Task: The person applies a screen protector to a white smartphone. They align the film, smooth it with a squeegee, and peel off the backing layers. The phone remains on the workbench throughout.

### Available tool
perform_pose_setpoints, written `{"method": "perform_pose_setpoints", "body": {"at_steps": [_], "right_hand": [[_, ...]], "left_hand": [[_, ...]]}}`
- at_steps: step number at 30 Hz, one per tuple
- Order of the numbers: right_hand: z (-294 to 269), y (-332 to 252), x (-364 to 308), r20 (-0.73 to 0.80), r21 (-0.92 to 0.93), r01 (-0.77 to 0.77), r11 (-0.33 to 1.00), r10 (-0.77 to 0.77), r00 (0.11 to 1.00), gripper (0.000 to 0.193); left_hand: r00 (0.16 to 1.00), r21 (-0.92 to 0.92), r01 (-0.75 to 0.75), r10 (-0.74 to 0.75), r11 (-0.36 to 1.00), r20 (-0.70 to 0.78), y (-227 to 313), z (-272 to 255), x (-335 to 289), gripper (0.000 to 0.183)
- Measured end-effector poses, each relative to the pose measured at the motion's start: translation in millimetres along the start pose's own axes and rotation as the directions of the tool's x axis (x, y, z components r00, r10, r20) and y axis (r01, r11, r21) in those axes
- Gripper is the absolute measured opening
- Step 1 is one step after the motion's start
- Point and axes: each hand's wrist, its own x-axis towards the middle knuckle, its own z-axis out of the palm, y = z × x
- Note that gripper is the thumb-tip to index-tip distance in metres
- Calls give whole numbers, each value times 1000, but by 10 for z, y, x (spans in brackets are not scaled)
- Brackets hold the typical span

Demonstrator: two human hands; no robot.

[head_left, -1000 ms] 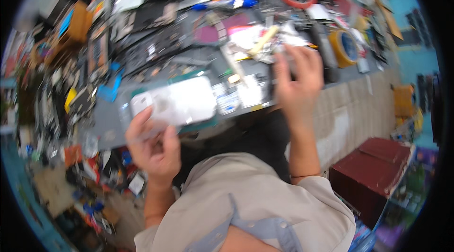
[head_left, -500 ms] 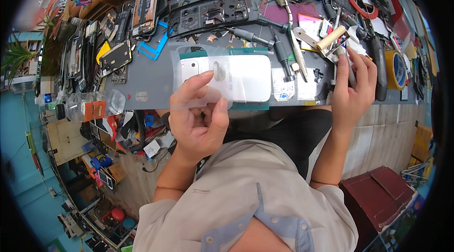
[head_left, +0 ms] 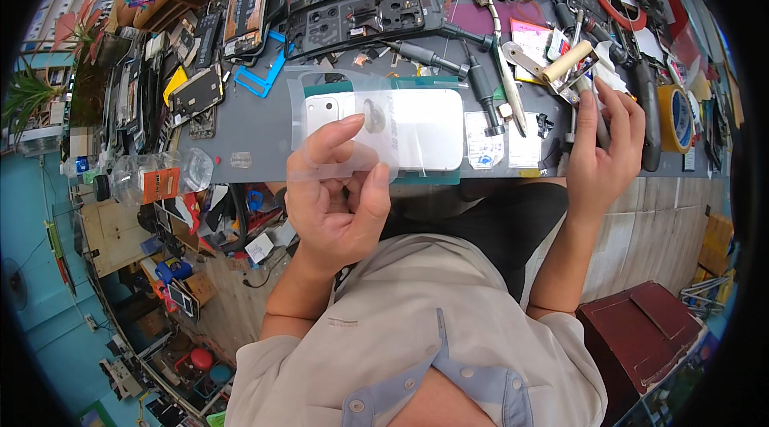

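A white phone (head_left: 429, 130) with its camera corner at the left lies back up on a teal mat (head_left: 432, 179) at the table's near edge. Over its left half is a clear plastic film (head_left: 301, 118) with a small printed patch. My left hand (head_left: 340, 199) holds the film near its lower edge, index finger stretched over it, thumb raised and the other fingers curled. At the right, my right hand (head_left: 606, 143) has its thumb and fingers bent round something greyish among the tools, too hidden to name. Just beyond its fingertips is a pale roller (head_left: 566, 61) with a metal frame.
Grey screwdrivers (head_left: 482, 90) and a worn brush (head_left: 501, 50) lie beyond the phone. Further back sit a black phone frame (head_left: 356, 18) and a blue plastic bracket (head_left: 260, 78). A yellow tape roll (head_left: 674, 118) stands at far right, a clear plastic container (head_left: 160, 175) at left.
The view has shifted slightly. My left hand keeps its hold on the film over the phone, and my right hand stays among the tools with little change in its fingers.
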Motion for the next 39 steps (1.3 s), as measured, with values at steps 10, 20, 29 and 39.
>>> {"method": "perform_pose_setpoints", "body": {"at_steps": [10, 20, 29, 39], "right_hand": [[4, -18, -11, -2, 21, -28, 999, 28, 1000, 22], [-213, -204, -61, 85, 50, 157, 986, -161, 983, 32], [-45, -619, 104, 377, 378, 487, 787, -611, 696, 47], [-53, -535, 74, 317, 53, 116, 992, -126, 940, 32]], "left_hand": [[998, 7, -64, 64, 998, -16, -63, 11, 17, 63], [999, 124, 24, -27, 992, 23, -9, -58, -56, 66], [996, 133, 3, -14, 991, 84, 6, -116, -39, 69], [982, 140, -32, 6, 990, 186, 33, -202, 56, 69]]}}
